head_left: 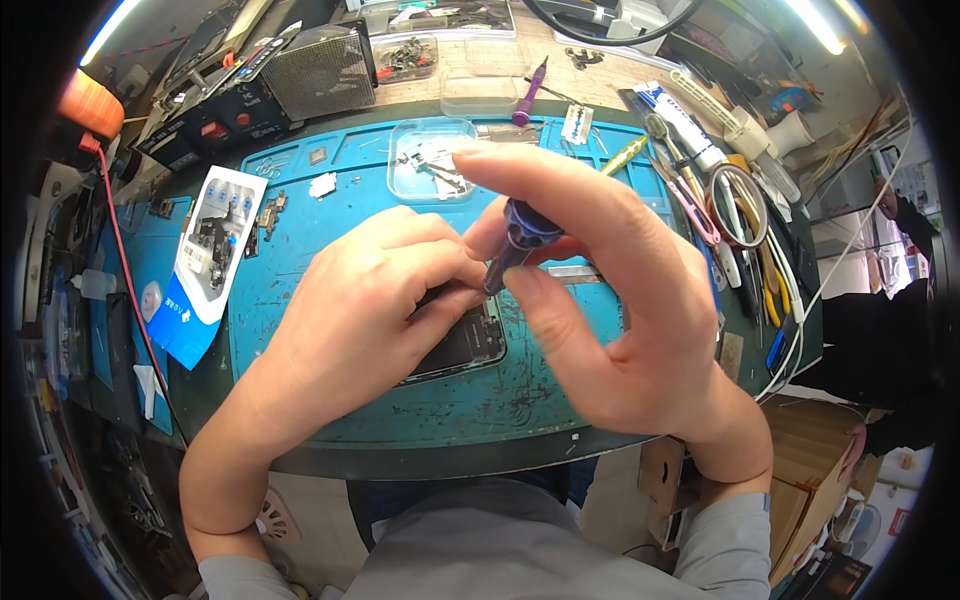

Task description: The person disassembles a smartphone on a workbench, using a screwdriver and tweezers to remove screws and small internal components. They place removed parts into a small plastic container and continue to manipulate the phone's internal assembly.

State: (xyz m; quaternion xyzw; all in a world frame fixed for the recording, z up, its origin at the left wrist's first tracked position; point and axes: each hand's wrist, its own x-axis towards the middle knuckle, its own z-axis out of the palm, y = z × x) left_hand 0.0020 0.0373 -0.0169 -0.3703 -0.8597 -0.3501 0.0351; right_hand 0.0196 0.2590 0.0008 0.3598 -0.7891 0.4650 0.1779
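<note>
Dk flat device (462, 345) partly under L hand (362, 285) (fingers bunched, can't tell grip), left of R hand (640, 300), which holds purple screwdriver (527, 226).

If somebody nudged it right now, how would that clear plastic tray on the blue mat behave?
The clear plastic tray looks thin-walled, so it would probably be light and slide easily. Its low, broad shape suggests it is unlikely to tip. The loose small parts inside would likely shift about.
</note>
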